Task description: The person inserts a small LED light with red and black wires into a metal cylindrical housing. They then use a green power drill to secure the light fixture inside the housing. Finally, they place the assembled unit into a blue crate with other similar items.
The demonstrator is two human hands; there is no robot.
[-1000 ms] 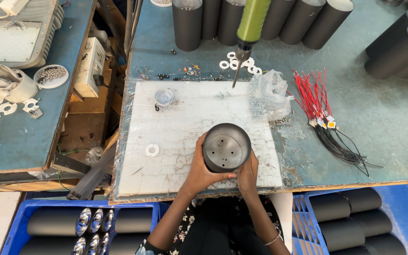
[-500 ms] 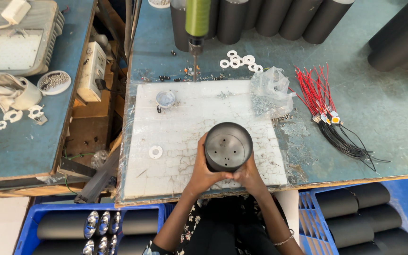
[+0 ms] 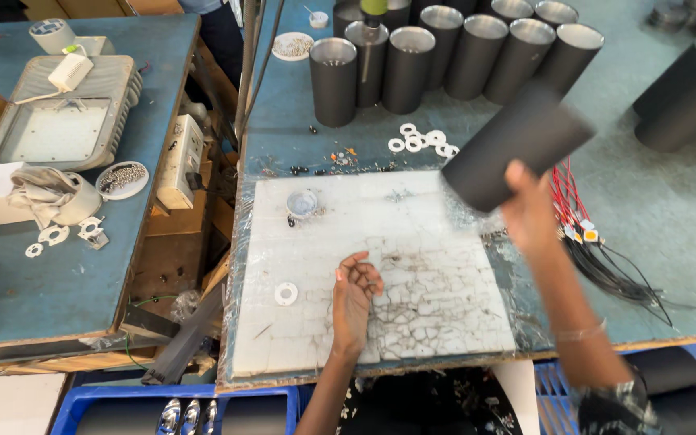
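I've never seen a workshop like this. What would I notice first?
Probably the right hand swinging a blurry black tube up over the white board. Behind it, a row of dark metal cans stands on the blue table, and the left hand rests open on the board.

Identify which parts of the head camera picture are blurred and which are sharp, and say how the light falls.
Head view: the right hand and the black cylinder it holds are smeared by motion blur; the left hand, resting palm up on the white mat, is sharp, as is the white ring. Light is even and soft, with faint shadows and little glare.
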